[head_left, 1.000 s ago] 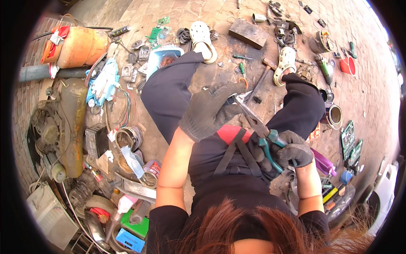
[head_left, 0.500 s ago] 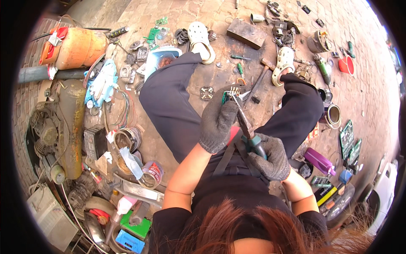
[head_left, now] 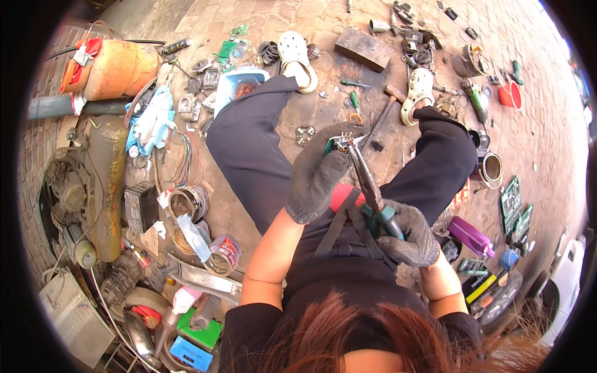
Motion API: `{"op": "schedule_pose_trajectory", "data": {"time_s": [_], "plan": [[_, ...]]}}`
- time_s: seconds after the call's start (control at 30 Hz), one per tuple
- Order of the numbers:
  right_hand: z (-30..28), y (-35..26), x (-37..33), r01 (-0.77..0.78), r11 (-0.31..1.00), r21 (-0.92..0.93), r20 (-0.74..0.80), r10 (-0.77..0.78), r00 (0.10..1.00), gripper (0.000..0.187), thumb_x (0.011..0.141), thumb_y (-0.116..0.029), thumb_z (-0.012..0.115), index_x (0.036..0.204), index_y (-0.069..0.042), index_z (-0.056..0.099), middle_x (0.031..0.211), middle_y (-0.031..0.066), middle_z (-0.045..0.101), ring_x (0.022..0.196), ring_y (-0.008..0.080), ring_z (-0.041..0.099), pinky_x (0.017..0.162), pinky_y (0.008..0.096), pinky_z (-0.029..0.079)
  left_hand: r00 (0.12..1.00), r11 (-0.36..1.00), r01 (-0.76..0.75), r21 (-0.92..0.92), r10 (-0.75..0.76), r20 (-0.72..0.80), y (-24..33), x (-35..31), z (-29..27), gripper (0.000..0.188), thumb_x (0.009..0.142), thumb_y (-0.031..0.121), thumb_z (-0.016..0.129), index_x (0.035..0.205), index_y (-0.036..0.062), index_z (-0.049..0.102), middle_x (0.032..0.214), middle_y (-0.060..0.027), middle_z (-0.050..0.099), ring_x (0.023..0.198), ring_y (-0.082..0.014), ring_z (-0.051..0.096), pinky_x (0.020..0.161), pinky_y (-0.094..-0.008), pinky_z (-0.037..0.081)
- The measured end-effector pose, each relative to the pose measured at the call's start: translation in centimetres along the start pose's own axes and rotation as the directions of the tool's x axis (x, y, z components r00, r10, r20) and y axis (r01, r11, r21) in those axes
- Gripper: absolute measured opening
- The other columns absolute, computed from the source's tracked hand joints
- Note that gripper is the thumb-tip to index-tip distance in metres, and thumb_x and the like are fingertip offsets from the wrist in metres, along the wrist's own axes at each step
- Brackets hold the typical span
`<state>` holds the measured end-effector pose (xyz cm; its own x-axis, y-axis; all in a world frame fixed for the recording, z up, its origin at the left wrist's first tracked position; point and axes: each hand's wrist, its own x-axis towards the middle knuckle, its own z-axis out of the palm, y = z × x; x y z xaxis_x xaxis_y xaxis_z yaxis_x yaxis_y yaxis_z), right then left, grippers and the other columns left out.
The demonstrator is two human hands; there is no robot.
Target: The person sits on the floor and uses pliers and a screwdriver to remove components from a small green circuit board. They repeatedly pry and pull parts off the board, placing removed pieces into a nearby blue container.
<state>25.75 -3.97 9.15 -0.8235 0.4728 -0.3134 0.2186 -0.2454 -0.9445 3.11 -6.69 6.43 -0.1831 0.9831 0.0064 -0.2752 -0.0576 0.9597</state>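
Observation:
My left hand (head_left: 315,177), in a dark grey knit glove, is closed round a small electronic part (head_left: 341,142) with a green circuit board and several metal pins. In the matching glove, my right hand (head_left: 410,235) grips the green handles of a pair of long-nose pliers (head_left: 368,180). The pliers point up and to the left, and their tips reach the near right edge of the part. Whether the jaws pinch a pin is too small to tell. Both hands are above my lap, between my spread knees.
A hammer (head_left: 383,118), a green-handled screwdriver (head_left: 354,99) and a metal block (head_left: 364,48) lie on the brick ground between my feet. Left are an orange gas cylinder (head_left: 127,69) and open cans (head_left: 188,205). Green circuit boards (head_left: 511,200) and a purple bottle (head_left: 469,236) lie right.
The pliers' tips have shifted slightly right and down along the part, and the tool stands steeper. My left hand has tilted a little, while its hold stays the same.

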Motion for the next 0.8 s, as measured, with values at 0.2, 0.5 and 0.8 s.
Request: {"op": "schedule_pose_trajectory", "data": {"time_s": [0.2,0.5,0.8], "plan": [[0.0,-0.8,0.5,0.073,0.997,0.024,0.018,-0.074,0.997,0.025,0.077,-0.016,0.064,0.093,0.003,0.064,0.112,0.021,0.06,0.085,0.0274,0.061,0.079,0.036,0.047,0.994,0.974,-0.112,0.195,0.114,0.004,0.5,0.2,0.0,0.038,0.093,0.024,0.057,0.122,-0.001,0.054,0.119,-0.0153,0.059,0.109,-0.0226,0.057,0.093,-0.0337,0.043],[-1.9,-1.8,0.0,-0.062,0.997,-0.043,0.121,0.067,0.99,0.022,0.076,-0.016,0.066,0.087,0.002,0.06,0.083,0.0087,0.057,0.072,0.0172,0.054,0.071,0.0322,0.046,0.952,0.774,-0.306,0.555,0.261,0.162,0.9,1.5,-1.4,0.036,0.085,0.013,0.064,0.119,0.0019,0.057,0.105,-0.0141,0.062,0.09,-0.0257,0.059,0.079,-0.0333,0.046],[-1.5,-1.4,0.0,-0.094,0.994,-0.052,0.034,0.095,0.995,0.02,0.073,-0.016,0.068,0.076,0.001,0.058,0.079,0.0078,0.056,0.066,0.0163,0.051,0.067,0.0298,0.046,0.99,0.906,-0.132,0.401,0.141,0.007,0.0,1.5,-1.2,0.032,0.083,0.008,0.063,0.114,0.0018,0.059,0.095,-0.0117,0.064,0.082,-0.019,0.062,0.073,-0.0305,0.048]]}}
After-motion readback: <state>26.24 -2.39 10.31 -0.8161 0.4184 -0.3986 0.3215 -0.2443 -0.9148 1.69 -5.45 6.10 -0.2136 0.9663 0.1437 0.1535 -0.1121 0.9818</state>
